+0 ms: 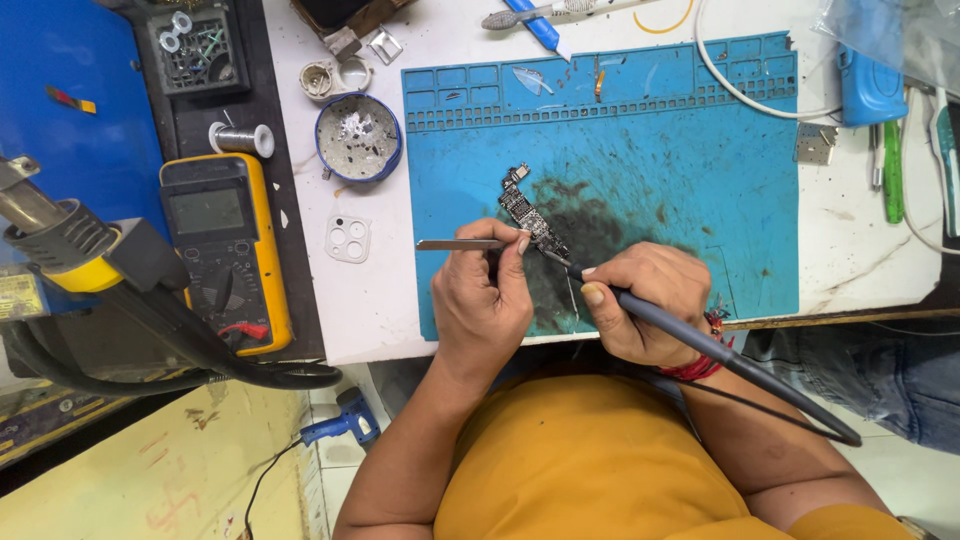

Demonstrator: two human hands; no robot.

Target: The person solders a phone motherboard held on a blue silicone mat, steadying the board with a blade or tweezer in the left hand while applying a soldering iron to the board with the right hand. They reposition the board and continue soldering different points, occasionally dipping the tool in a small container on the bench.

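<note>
With my left hand (482, 300) pinching the tweezers (462, 244) against the small circuit board (527, 212) on the blue mat (690, 180), my right hand (645, 300) gripping the soldering iron (700, 345) should touch only 1 pad, lightly.

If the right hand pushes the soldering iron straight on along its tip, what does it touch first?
Most likely the circuit board: the soldering iron in the right hand points up-left at its lower end, beside the tweezers.

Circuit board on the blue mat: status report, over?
Left hand grips tweezers. Right hand holds soldering iron, tip at circuit board. Nothing blocking.
</note>
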